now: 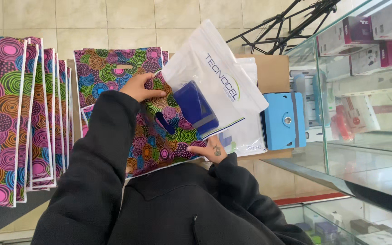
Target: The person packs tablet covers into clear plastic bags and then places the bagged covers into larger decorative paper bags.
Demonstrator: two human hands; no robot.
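While both hands grip the patterned bag (159,131), the pouch (209,81) sits halfway inside.

Light-blue case (283,120) on cardboard box (273,72) — glass showcase (364,149) beside.

**A:** What holds the things up?

**B:** A flat brown cardboard (273,72). It lies over the tile floor (128,22).

**A:** What lies on it?

**B:** A pile of bags (100,72) with bright rings lies at its left edge. A blue case (283,120) lies by its right edge. Clear pouches (246,136) lie just beside the case, touching it.

**A:** And the big stack (5,122) far left?

**B:** More ring bags, side by side. I cannot tell what is under them.

**A:** Anything on the floor?

**B:** Black stand legs (291,22), past the cardboard's far edge.
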